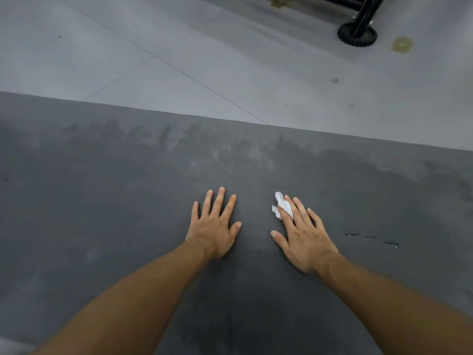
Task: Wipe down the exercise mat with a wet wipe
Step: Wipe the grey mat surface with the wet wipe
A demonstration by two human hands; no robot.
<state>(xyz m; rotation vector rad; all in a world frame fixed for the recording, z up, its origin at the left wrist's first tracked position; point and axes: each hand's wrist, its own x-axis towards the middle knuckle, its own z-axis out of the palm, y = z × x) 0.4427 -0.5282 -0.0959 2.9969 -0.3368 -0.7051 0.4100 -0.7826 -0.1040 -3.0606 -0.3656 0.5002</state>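
Observation:
A dark grey ribbed exercise mat (102, 201) fills the lower two thirds of the head view, with darker damp patches across much of it. My left hand (215, 226) lies flat on the mat, fingers straight and spread. My right hand (302, 234) also lies flat just to its right, fingers straight, pressing a crumpled white wet wipe (281, 207) against the mat. The wipe sticks out around the index finger near its tip.
Beyond the mat's far edge lies pale grey floor (179, 47) with seams. A black equipment leg with a round foot (357, 34) stands at the top right. A few small tears (371, 238) mark the mat right of my right hand.

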